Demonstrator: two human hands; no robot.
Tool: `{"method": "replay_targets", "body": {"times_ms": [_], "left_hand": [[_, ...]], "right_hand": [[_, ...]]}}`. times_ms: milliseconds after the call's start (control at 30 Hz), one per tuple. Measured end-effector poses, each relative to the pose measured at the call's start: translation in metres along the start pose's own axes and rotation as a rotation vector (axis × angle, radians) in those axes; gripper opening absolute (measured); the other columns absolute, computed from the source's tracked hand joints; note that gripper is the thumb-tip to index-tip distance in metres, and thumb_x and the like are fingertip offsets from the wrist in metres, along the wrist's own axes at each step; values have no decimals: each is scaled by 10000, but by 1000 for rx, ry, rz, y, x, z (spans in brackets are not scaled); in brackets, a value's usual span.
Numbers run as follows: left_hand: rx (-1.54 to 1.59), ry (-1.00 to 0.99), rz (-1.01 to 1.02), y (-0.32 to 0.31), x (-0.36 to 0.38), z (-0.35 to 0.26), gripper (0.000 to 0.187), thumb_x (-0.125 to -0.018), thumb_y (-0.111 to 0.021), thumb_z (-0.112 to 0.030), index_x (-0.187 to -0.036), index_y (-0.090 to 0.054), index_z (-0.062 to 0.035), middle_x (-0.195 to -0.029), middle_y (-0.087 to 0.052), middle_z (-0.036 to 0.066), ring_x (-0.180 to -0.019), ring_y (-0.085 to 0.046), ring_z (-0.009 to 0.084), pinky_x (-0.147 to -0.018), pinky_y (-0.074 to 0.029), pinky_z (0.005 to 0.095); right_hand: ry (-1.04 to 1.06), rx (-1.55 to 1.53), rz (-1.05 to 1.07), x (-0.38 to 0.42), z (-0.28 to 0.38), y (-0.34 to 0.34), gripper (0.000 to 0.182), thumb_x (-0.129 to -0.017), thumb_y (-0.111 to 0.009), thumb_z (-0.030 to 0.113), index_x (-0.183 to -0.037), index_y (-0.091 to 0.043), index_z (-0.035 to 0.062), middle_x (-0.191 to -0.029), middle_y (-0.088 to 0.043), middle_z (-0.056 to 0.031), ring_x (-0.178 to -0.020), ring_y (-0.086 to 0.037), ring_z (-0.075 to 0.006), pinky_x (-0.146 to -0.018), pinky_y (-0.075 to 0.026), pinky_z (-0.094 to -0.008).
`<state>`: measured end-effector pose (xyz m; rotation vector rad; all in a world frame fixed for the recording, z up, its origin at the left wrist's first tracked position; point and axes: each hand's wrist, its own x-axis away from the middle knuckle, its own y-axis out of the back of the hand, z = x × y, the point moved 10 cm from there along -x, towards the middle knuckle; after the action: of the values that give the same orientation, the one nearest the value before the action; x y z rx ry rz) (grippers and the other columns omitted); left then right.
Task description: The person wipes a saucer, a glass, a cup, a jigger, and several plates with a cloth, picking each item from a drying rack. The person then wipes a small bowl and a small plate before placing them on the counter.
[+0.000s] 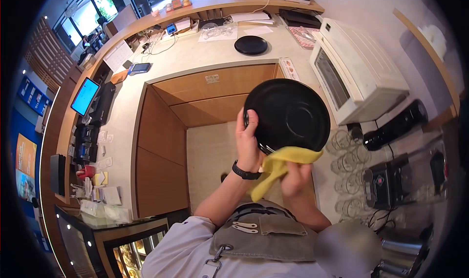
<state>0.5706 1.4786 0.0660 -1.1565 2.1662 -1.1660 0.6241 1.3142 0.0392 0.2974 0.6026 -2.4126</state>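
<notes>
A round black plate (278, 114) is held up in front of my body, tilted so that its ringed face shows. My left hand (249, 136) grips its left edge, thumb on the face and the other fingers behind. A yellow cloth (288, 158) lies against the plate's lower rim, one end hanging down to the left. My right hand (295, 178), somewhat blurred, is closed on the cloth just below the plate. Part of its fingers is hidden under the fabric.
Another black plate (250, 44) rests on the back counter. To the right stand a white oven (356, 68), several clear glasses (349, 163) and a black machine (391, 180). On the left are a lit screen (85, 96) and a glass display case (132, 248).
</notes>
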Motion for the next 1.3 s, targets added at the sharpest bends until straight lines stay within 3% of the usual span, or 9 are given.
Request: {"method": "replay_targets", "body": {"times_ms": [33, 100, 367, 733, 933, 1000, 1033, 1100, 1300], "left_hand": [[62, 85, 19, -2, -15, 11, 330, -1030, -564, -266, -1297, -543, -73, -1184, -651, 74, -1039, -641, 178, -885, -536, 322], [13, 197, 55, -2, -44, 33, 334, -1032, -559, -255, -1308, -539, -67, -1219, -637, 76, -1089, -621, 175, -933, -516, 328], [-77, 216, 143, 11, -228, 39, 337, -992, -640, -215, -1259, -618, -11, -1130, -676, 43, -1003, -620, 116, -898, -502, 261], [-425, -137, -217, 217, -517, -63, 292, -987, -644, -177, -1210, -641, 13, -1076, -683, 52, -927, -610, 127, -844, -500, 275], [-570, -305, -558, 343, -617, -77, 234, -994, -622, -131, -1172, -619, 21, -1065, -671, 89, -919, -606, 148, -844, -499, 291], [-601, -349, -633, 352, -625, -78, 236, -996, -615, -129, -1178, -609, 21, -1093, -664, 108, -947, -610, 168, -863, -499, 304], [-612, -373, -670, 353, -630, -79, 237, -996, -612, -128, -1181, -605, 21, -1107, -660, 118, -960, -612, 178, -872, -499, 310], [-650, -354, -700, 365, -644, -75, 248, -998, -609, -133, -1190, -597, 22, -1124, -654, 131, -984, -613, 199, -890, -496, 326], [-998, -380, -708, 368, -666, -76, 327, -966, -644, -196, -1186, -610, 44, -1109, -674, 192, -978, -638, 253, -896, -495, 350]], "right_hand": [[-20, -206, 100, -16, 5, 6, 306, -1011, -478, 184, -1235, -525, -19, -1175, -604, -122, -996, -616, -220, -911, -498, -357], [-43, -237, 173, -55, 12, 17, 286, -998, -490, 185, -1206, -524, -7, -1150, -596, -114, -978, -608, -221, -895, -488, -358], [-15, 456, 262, -212, -64, -97, 211, -947, -536, 189, -1093, -520, 37, -1050, -562, -82, -906, -578, -225, -831, -449, -362], [82, 910, 223, -368, -117, -195, 142, -877, -599, 194, -937, -514, 98, -912, -516, -38, -808, -536, -230, -742, -395, -368], [283, 1457, 259, -403, -97, -254, 140, -838, -634, 197, -852, -511, 131, -837, -491, -14, -754, -513, -233, -694, -365, -371], [-56, 1003, 141, -394, -137, -213, 190, -824, -653, 148, -892, -481, 102, -876, -510, -19, -797, -530, -209, -742, -381, -345], [-247, 512, -4, -374, -187, -155, 295, -765, -704, 41, -971, -495, 73, -928, -556, -31, -860, -563, -187, -795, -390, -327], [-353, 151, -143, -369, -213, -130, 371, -750, -729, -23, -1035, -501, 45, -961, -581, -36, -906, -580, -156, -847, -396, -301], [-117, 730, -163, -390, -172, -173, 205, -988, -556, 239, -974, -474, 52, -875, -498, -3, -829, -502, -105, -844, -386, -266]]}}
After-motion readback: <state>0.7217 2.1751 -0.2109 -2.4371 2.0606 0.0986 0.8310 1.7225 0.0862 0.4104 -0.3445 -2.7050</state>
